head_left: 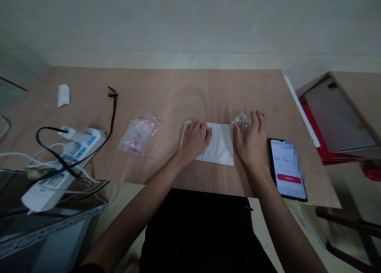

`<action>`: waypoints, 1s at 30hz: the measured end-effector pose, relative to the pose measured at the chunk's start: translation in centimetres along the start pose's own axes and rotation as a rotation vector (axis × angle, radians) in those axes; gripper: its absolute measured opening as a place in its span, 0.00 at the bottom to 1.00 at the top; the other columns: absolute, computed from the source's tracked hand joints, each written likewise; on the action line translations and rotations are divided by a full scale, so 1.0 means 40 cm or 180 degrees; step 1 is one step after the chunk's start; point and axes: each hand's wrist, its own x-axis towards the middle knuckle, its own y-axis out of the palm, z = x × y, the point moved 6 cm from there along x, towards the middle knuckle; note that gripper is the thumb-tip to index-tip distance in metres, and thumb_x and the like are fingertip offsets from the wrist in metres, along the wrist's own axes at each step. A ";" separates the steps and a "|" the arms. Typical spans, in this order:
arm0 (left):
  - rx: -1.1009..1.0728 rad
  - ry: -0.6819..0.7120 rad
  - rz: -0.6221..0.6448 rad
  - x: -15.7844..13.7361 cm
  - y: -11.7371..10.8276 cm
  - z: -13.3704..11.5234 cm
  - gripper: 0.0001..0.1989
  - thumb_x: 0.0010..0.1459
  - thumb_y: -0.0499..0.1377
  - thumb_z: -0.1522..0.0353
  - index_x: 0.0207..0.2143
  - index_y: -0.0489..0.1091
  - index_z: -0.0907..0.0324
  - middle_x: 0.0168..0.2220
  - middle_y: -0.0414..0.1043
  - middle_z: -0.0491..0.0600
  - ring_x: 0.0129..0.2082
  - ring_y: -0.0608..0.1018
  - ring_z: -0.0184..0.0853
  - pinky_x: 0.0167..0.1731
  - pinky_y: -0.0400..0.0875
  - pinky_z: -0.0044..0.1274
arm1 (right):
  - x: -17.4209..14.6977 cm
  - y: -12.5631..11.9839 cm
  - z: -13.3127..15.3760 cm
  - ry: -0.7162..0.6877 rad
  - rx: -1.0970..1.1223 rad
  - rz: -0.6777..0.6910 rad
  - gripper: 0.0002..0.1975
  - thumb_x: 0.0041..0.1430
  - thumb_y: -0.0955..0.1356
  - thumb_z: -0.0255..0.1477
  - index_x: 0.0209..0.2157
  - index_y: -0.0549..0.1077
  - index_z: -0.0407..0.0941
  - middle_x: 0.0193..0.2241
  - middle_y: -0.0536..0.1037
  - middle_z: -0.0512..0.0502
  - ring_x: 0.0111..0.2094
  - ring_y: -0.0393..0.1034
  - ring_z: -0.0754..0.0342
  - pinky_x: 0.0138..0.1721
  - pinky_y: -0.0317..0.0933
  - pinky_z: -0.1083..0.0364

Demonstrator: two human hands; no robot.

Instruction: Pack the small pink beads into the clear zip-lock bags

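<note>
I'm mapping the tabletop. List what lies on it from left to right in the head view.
Crumpled tissue → power strip → zip bag with pink bits → left hand on white paper towel → right hand at a clear bag → phone.

tissue (218, 144) on table (178, 90), phone (288, 169) right

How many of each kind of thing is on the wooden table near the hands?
White tissue sheet under the left hand: 1
Small clear bags: 2, a crumpled clear bag at the right hand and a red-striped bag
Phone: 1
Power strips: 2
Crumpled white scrap: 1
Total: 7
</note>
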 end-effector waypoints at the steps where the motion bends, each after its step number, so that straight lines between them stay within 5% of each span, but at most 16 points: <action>1: 0.0052 0.0086 0.0002 -0.007 -0.011 0.004 0.12 0.64 0.51 0.63 0.36 0.69 0.60 0.43 0.72 0.58 0.50 0.70 0.48 0.56 0.59 0.40 | -0.013 -0.008 0.015 -0.0100 0.0119 0.0004 0.29 0.67 0.59 0.39 0.63 0.58 0.38 0.64 0.59 0.27 0.67 0.49 0.36 0.62 0.51 0.34; 6: 0.0528 0.0786 0.0266 -0.055 -0.055 0.048 0.33 0.62 0.54 0.53 0.60 0.58 0.68 0.62 0.61 0.65 0.63 0.62 0.48 0.63 0.53 0.39 | -0.083 0.043 0.078 -0.0806 0.0606 0.0861 0.22 0.67 0.61 0.33 0.60 0.65 0.42 0.64 0.63 0.32 0.67 0.51 0.41 0.64 0.54 0.36; 12: 0.1045 0.0880 0.0708 -0.090 -0.049 0.094 0.43 0.61 0.51 0.48 0.67 0.48 0.70 0.69 0.48 0.65 0.70 0.51 0.46 0.67 0.41 0.40 | -0.111 0.124 0.079 -0.1006 0.0537 0.1431 0.30 0.67 0.61 0.39 0.65 0.57 0.40 0.67 0.56 0.30 0.69 0.45 0.41 0.66 0.47 0.35; 24: 0.1183 0.0619 0.0756 -0.147 -0.068 0.101 0.46 0.61 0.50 0.47 0.68 0.43 0.71 0.69 0.46 0.66 0.71 0.48 0.47 0.67 0.40 0.44 | -0.134 0.117 0.108 -0.1304 0.0515 0.1701 0.34 0.67 0.60 0.41 0.69 0.48 0.41 0.68 0.53 0.31 0.69 0.42 0.43 0.67 0.45 0.36; 27: 0.1110 0.0642 0.0629 -0.164 -0.088 0.102 0.46 0.61 0.51 0.47 0.67 0.45 0.72 0.69 0.47 0.67 0.70 0.48 0.48 0.67 0.41 0.44 | -0.134 0.101 0.121 -0.1311 0.0536 0.1542 0.31 0.67 0.61 0.40 0.67 0.54 0.41 0.67 0.56 0.32 0.69 0.45 0.41 0.66 0.47 0.34; 30: 0.1017 0.0490 0.0136 -0.189 -0.136 0.107 0.39 0.61 0.54 0.50 0.63 0.55 0.71 0.64 0.59 0.67 0.65 0.60 0.50 0.63 0.54 0.42 | -0.126 0.071 0.143 -0.1287 0.0597 0.1146 0.24 0.67 0.62 0.36 0.60 0.65 0.40 0.61 0.67 0.32 0.65 0.57 0.39 0.62 0.56 0.36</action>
